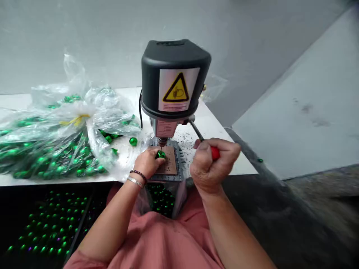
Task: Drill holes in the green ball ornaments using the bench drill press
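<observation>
A black drill press with a yellow warning label stands on the white table. My left hand pinches a shiny green ball on a brown board, which lies on the metal base of the press. The drill bit points down at the top of the ball; I cannot tell whether it has entered it. My right hand is closed round the red knob of the feed lever, to the right of the press.
Clear plastic bags full of green balls spread over the left of the white table. One loose ball lies beside them. Dark shavings surround the base. More balls sit low at left and in a bag at my lap.
</observation>
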Motion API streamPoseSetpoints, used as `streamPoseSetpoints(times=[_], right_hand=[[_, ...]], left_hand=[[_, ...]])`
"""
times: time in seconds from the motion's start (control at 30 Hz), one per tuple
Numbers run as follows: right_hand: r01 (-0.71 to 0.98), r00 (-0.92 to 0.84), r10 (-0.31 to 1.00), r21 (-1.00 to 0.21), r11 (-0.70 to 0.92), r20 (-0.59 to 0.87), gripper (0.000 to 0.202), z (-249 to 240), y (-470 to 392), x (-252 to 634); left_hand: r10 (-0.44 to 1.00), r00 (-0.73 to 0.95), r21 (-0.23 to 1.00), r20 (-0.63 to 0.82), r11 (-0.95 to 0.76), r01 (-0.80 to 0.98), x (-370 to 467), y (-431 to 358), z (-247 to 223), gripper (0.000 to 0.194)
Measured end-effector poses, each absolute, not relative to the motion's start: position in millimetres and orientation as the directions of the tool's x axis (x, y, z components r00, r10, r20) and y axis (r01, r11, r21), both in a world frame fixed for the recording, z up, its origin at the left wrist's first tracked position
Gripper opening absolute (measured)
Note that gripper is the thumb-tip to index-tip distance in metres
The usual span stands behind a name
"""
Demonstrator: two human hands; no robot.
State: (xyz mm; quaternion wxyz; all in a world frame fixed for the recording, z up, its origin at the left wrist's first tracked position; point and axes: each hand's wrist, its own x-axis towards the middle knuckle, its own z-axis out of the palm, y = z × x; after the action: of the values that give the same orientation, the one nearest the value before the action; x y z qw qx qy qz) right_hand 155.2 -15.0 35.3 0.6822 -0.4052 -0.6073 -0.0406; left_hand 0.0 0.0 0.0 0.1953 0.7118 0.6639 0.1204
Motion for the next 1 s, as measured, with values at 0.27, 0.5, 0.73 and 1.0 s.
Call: streamPoseSetpoints(times=[0.27, 0.5, 0.73, 1.0], right_hand=[[0.548, 0.285, 0.389, -0.482, 0.684, 0.876, 0.003, 49, -12, 152], [0.540, 0.362, 0.522, -0.630, 0.558, 0.772, 0.014, 129, 9, 149], [0.488, 0.344, 0.572, -0.662, 0.568, 0.745, 0.015, 127, 9, 150], [0.454, 0.328, 0.589, -0.670, 0.587, 0.738, 0.015, 125, 11, 151]], left_hand=[[0.997, 0.075, 0.455, -0.031, -0.053, 0.889, 1, -3, -2, 0.024], [0.993, 0.057, 0.588, -0.106, 0.016, 0.809, -10, -25, 11, 0.024], [0.934, 0.208, 0.903, -0.291, 0.197, 0.382, -28, -47, 20, 0.046], [0.824, 0.153, 0.569, -0.546, 0.499, -0.653, -27, -35, 18, 0.047]])
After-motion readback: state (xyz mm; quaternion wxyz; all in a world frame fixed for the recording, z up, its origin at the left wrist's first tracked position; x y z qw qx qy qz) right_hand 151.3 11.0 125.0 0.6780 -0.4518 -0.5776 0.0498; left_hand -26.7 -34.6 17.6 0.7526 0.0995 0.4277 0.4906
